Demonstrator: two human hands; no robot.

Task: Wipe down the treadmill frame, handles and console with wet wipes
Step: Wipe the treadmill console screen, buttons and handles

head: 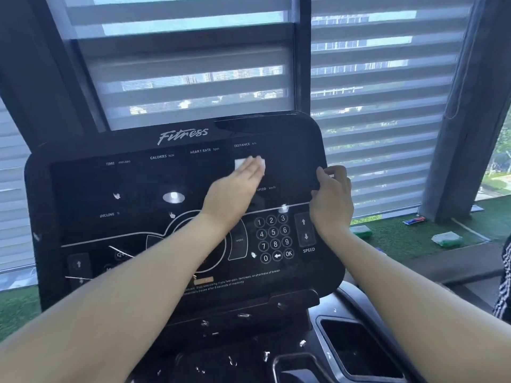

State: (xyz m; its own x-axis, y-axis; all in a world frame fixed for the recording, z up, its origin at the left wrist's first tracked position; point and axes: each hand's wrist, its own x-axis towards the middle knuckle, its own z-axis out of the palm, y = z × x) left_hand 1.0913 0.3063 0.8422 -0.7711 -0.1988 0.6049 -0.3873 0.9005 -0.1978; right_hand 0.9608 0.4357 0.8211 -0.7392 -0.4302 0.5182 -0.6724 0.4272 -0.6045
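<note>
The left hand (235, 186) lies flat with straight fingers, pressing a white wet wipe (250, 163) against the black console (138, 189) just below the DISTANCE label, right of centre. The right hand (331, 197) curls its fingers round the console's right edge, above the SPEED arrows (305, 229).

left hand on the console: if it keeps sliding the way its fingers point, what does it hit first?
The left hand presses the wet wipe flat, fingers aimed up and right. That line crosses bare console glass past the DISTANCE label, then probably the upper right rim. Nothing else seems to stand in the way.
</note>
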